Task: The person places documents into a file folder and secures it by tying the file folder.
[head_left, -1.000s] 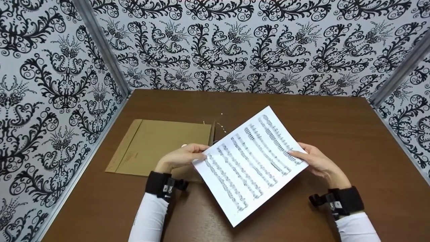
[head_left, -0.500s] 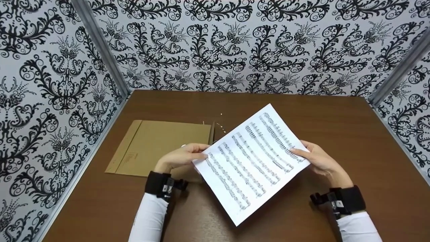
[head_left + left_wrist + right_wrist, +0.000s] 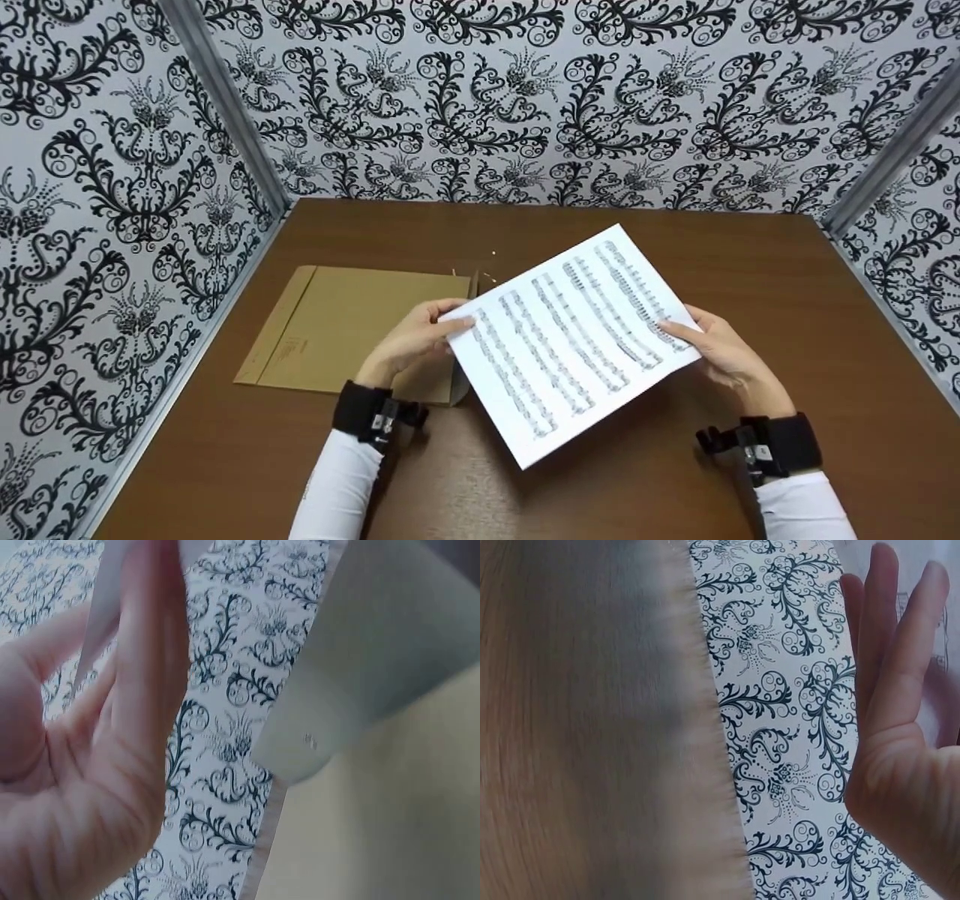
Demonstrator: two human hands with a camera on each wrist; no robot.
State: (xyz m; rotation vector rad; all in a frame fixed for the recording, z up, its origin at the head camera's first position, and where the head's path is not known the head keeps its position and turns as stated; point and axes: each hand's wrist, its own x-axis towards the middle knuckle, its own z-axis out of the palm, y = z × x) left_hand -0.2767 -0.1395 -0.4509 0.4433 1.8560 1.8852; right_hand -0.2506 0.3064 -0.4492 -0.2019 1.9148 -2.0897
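White printed sheet of music notation held up off the brown wooden counter, tilted, long edges running diagonally, printed face toward the person. Probably held so for reading or for lining it up.

Left hand: grip pinching the sheet's left edge, thumb on the printed face, fingers behind. Left wrist view shows the fingers lying nearly straight against thin paper.

Right hand: grip pinching the right edge, thumb on top near the last staves. Right wrist view shows the fingers straight and together, flat behind the sheet as backing. A hand on each side keeps the limp paper from sagging.

Flat tan cardboard envelope lies on the counter, left of and partly under the sheet, its open end facing the sheet, just behind the left hand.

Black wrist straps on white sleeves. Black-and-white scrollwork wallpaper panels enclose the counter on three sides.
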